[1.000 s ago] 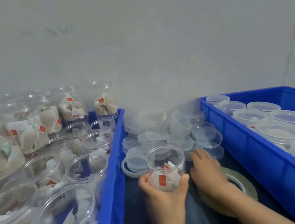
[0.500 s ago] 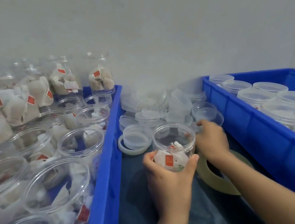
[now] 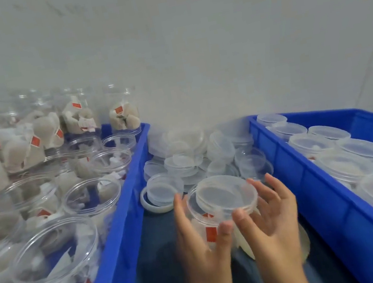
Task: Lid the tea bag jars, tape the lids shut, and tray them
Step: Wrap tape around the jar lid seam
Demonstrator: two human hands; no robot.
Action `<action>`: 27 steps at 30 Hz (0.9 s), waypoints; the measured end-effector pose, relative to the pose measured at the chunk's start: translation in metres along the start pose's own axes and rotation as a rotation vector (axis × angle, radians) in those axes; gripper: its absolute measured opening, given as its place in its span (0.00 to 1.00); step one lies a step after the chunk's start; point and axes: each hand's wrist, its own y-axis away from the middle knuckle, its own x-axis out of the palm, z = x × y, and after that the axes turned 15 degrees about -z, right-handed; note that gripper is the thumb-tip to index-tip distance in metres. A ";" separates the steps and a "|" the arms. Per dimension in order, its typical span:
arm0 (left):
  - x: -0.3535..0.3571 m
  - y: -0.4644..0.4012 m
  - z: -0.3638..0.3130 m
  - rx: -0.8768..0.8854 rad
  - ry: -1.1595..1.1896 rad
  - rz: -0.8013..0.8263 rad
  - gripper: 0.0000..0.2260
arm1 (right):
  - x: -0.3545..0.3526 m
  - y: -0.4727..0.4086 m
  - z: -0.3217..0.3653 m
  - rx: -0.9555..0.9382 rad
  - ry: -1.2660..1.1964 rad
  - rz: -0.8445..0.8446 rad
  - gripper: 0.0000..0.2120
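Observation:
A clear jar (image 3: 207, 226) with tea bags and a red tag stands between the two blue trays. My left hand (image 3: 202, 244) grips it around the side. My right hand (image 3: 269, 216) holds a clear lid (image 3: 226, 195) by its rim, tilted over the jar's mouth and partly resting on it. A tape roll (image 3: 304, 240) lies under my right hand, mostly hidden.
The left blue tray (image 3: 120, 239) is packed with several open jars of tea bags (image 3: 56, 252). The right blue tray (image 3: 311, 184) holds several lidded jars (image 3: 347, 166). A heap of loose clear lids (image 3: 191, 162) lies behind the jar, against a grey wall.
My right hand came back from the lid heap with a lid and brought it over the jar's mouth. My left hand kept its hold on the jar.

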 end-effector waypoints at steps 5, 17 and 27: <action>0.000 -0.007 -0.003 -0.025 0.050 -0.126 0.33 | 0.005 0.005 0.001 -0.016 0.080 0.083 0.35; -0.001 -0.012 0.006 -0.039 0.166 -0.023 0.43 | 0.000 0.004 -0.002 0.022 0.139 0.181 0.34; 0.004 -0.012 0.012 -0.009 0.129 -0.099 0.41 | 0.000 0.003 -0.005 0.040 0.182 0.250 0.35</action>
